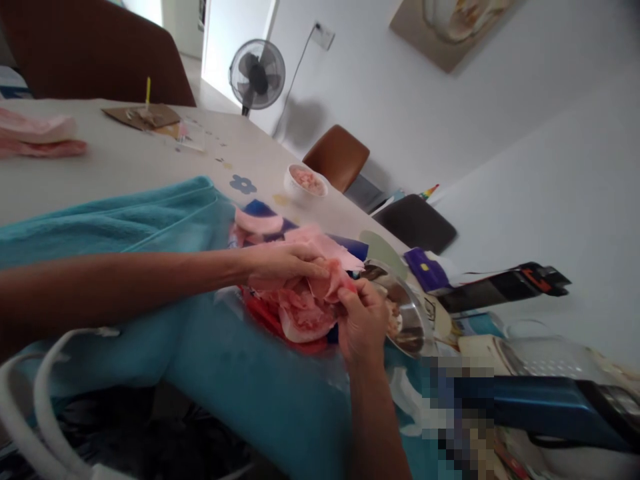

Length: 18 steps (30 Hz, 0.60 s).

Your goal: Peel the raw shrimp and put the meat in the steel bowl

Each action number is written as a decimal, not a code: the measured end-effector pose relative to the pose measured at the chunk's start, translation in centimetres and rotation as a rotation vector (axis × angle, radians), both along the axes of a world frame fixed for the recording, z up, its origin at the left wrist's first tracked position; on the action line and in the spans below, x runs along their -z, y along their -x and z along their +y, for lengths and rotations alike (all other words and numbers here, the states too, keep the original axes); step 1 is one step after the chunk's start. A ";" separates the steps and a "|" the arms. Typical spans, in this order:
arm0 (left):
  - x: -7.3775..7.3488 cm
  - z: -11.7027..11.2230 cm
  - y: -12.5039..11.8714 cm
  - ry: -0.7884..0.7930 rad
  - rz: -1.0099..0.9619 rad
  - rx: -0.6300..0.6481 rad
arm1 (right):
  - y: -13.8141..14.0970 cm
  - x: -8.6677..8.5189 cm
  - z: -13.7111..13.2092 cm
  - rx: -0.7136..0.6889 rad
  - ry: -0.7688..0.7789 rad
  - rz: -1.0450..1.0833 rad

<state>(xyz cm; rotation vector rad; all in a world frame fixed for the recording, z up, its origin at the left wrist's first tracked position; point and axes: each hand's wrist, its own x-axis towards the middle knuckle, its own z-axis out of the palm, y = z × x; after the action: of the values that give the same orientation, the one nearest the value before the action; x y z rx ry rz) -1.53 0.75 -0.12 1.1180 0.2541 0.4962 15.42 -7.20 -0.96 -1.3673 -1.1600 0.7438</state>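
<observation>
A torn piece of pink pomelo [330, 285] is pinched between my two hands. My left hand [287, 265] comes in from the left with its thumb and fingers closed on the piece. From below, my right hand [364, 323] grips its other side between thumb and fingertips. Directly beneath lie more pomelo pieces and pink peel [305, 317] on a red and blue plastic sheet or bag [265, 317]. A thick curved strip of rind [259, 222] rests just behind my left hand. Close to my right hand is a steel bowl [417, 327] with pale scraps inside.
A white bowl of pink flesh [306, 183] stands farther back on the white table [150, 167]. Teal cloth [125, 217] covers the near side. Cardboard [150, 117] and pink pieces [43, 137] lie at the left; clutter and a dark blue object [540, 403] crowd the right.
</observation>
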 end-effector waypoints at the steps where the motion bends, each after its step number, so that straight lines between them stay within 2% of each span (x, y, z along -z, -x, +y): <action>1: 0.0 0.0 -0.1 0.024 -0.005 -0.001 | 0.1 0.0 -0.1 0.010 -0.021 -0.040; 7: 0.1 -0.2 -0.3 0.187 -0.110 -0.066 | 1.2 -0.6 -0.6 0.136 -0.195 -0.324; 11: 0.6 -0.3 -0.5 0.198 -0.128 -0.039 | 1.2 -0.8 -0.6 0.071 -0.146 -0.326; 15: 1.2 -0.5 -0.7 0.095 -0.096 -0.119 | 0.0 -0.8 -0.3 -0.108 0.054 -0.281; 18: 1.3 -0.6 -0.7 -0.122 -0.017 -0.174 | -0.8 -0.8 -0.2 -0.079 0.051 -0.213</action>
<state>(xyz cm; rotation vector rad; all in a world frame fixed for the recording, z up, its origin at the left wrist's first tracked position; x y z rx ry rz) -0.78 0.13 -1.41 1.2159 0.3109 0.6827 16.25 -7.37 -0.13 -1.4774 -1.3767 0.6994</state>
